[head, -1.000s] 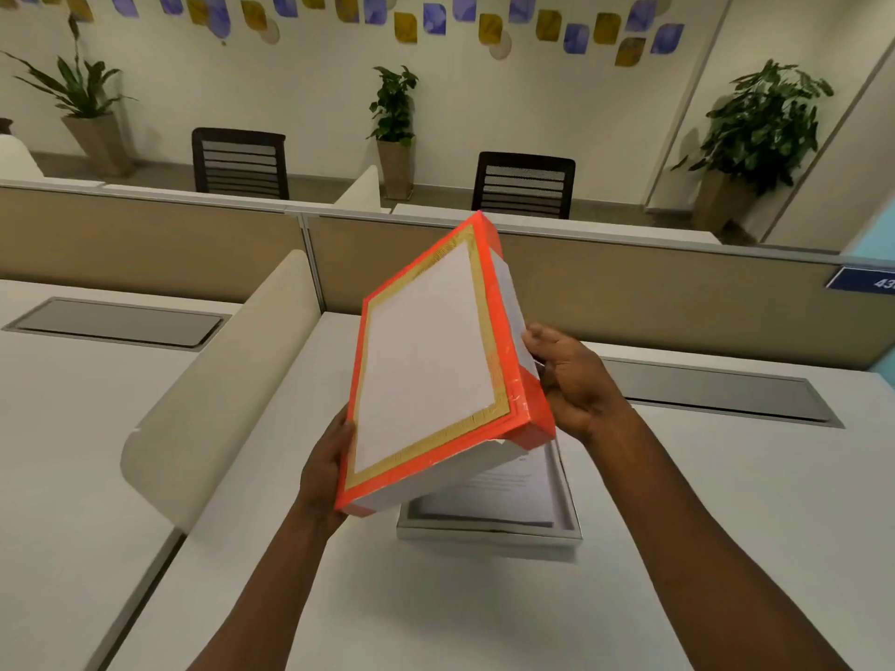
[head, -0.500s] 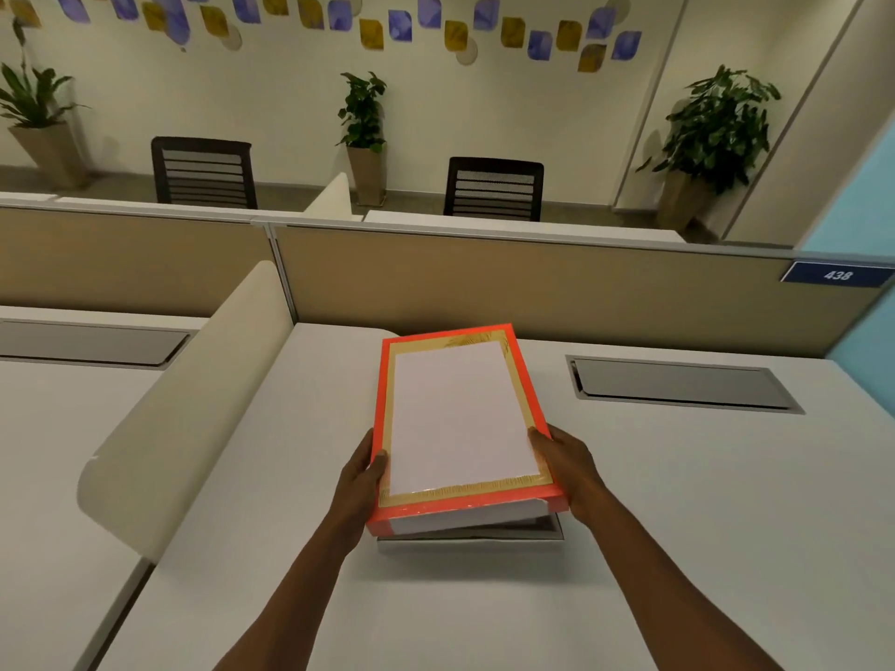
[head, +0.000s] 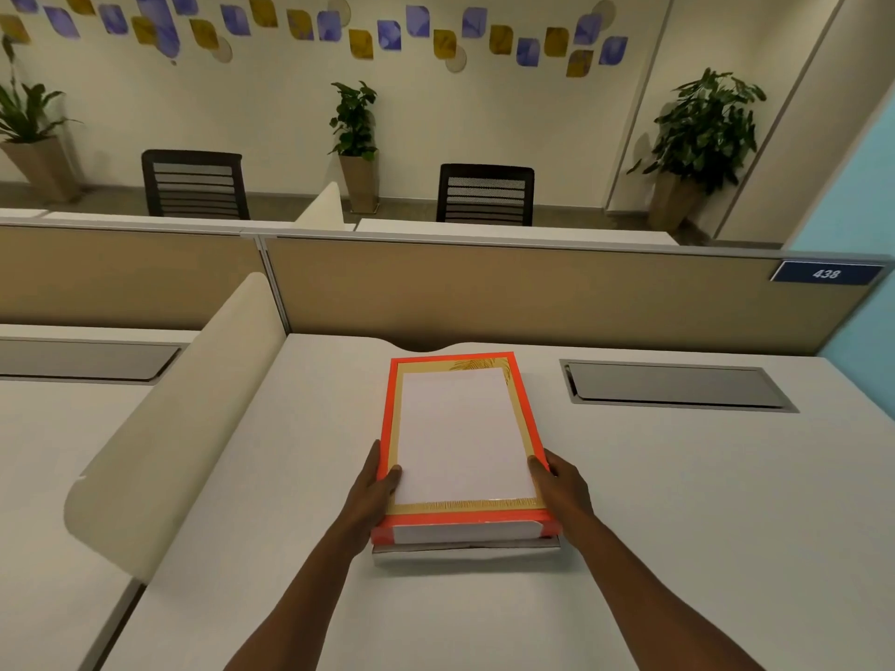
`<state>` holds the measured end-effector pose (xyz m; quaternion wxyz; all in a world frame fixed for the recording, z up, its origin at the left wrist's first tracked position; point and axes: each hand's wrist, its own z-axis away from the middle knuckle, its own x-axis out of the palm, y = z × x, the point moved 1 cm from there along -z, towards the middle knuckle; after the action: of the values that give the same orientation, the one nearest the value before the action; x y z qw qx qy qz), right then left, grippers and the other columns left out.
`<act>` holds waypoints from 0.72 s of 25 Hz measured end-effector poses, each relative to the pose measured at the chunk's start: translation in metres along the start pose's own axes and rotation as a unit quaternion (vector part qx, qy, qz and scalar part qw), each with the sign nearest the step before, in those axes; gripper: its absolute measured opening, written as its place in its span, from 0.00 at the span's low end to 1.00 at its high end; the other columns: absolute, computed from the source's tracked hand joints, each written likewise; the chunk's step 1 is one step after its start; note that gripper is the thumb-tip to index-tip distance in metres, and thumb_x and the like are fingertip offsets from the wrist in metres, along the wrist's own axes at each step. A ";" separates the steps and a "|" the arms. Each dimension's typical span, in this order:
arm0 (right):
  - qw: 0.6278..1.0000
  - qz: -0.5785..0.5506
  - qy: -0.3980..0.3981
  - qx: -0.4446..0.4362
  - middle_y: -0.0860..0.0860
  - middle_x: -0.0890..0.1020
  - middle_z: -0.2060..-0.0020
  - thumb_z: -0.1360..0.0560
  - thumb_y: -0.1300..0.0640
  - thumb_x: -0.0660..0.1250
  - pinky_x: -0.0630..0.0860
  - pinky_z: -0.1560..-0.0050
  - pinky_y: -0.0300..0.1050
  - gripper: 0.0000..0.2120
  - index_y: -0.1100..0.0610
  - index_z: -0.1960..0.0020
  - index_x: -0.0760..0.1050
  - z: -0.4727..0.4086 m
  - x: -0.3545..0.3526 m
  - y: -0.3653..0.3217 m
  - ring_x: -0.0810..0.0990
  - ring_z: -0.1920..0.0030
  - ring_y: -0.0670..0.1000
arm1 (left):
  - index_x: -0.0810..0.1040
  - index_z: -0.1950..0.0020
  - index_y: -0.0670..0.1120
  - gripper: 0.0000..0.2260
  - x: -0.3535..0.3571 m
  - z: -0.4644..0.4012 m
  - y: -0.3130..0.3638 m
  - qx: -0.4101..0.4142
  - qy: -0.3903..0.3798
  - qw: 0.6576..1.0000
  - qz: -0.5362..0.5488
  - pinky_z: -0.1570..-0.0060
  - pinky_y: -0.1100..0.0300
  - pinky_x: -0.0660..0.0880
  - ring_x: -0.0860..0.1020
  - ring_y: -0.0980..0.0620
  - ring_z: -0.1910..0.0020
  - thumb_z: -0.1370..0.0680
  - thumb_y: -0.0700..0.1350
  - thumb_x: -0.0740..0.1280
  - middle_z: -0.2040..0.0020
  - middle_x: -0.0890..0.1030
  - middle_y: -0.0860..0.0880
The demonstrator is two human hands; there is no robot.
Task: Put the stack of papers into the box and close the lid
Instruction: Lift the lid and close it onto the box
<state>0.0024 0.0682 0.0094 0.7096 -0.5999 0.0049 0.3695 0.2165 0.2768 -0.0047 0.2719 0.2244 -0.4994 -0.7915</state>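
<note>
An orange-edged lid (head: pixel 462 435) with a gold border and white centre lies flat over the box (head: pixel 465 552) on the white desk. Only the box's grey near rim shows beneath the lid's front edge. My left hand (head: pixel 375 491) grips the lid's near left side, thumb on top. The near right side is held by my right hand (head: pixel 562 491), its thumb on the lid as well. The papers are hidden under the lid.
A grey cable hatch (head: pixel 675 387) is set into the desk to the right of the box. A curved cream divider (head: pixel 179 418) stands to the left. A tan partition (head: pixel 484 293) closes off the desk's far edge, with chairs and plants behind it.
The lid was held tilted up above the box; it has since been lowered flat onto it. Both hands have kept hold of its sides.
</note>
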 end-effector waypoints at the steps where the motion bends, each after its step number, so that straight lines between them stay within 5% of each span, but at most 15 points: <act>1: 1.000 0.004 -0.002 0.000 0.49 0.82 0.49 0.19 0.46 0.60 0.77 0.50 0.46 0.17 0.50 0.34 0.76 0.000 0.001 0.001 0.80 0.52 0.49 | 0.50 0.18 0.56 0.30 0.000 0.000 -0.001 0.002 0.002 1.000 -0.003 0.34 0.42 0.76 0.74 0.42 0.30 0.17 0.53 0.61 0.22 0.66 0.49; 8: 0.999 0.037 -0.003 -0.012 0.52 0.81 0.43 0.17 0.46 0.57 0.78 0.41 0.53 0.19 0.52 0.30 0.72 0.004 0.002 0.006 0.78 0.47 0.53 | 0.54 0.19 0.55 0.28 0.004 0.005 -0.005 0.007 0.021 1.000 -0.013 0.35 0.39 0.77 0.76 0.41 0.33 0.17 0.52 0.61 0.25 0.70 0.48; 13: 0.996 0.084 0.013 -0.021 0.55 0.81 0.41 0.17 0.45 0.57 0.79 0.44 0.52 0.20 0.53 0.29 0.68 0.007 0.005 0.006 0.80 0.49 0.55 | 0.56 0.19 0.55 0.27 0.004 0.007 -0.002 0.002 0.037 0.999 -0.017 0.36 0.42 0.77 0.76 0.46 0.38 0.17 0.52 0.61 0.26 0.71 0.48; 18: 0.994 0.103 0.030 -0.030 0.55 0.81 0.44 0.18 0.46 0.60 0.80 0.58 0.45 0.18 0.51 0.32 0.65 0.009 0.004 0.007 0.81 0.57 0.53 | 0.55 0.19 0.55 0.28 0.006 0.012 -0.006 0.006 0.040 0.999 -0.033 0.34 0.40 0.76 0.76 0.43 0.35 0.17 0.54 0.61 0.25 0.70 0.48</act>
<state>-0.0021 0.0781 0.0042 0.6491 -0.6280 0.0771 0.4224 0.2034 0.2834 -0.0061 0.2637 0.2736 -0.4855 -0.7873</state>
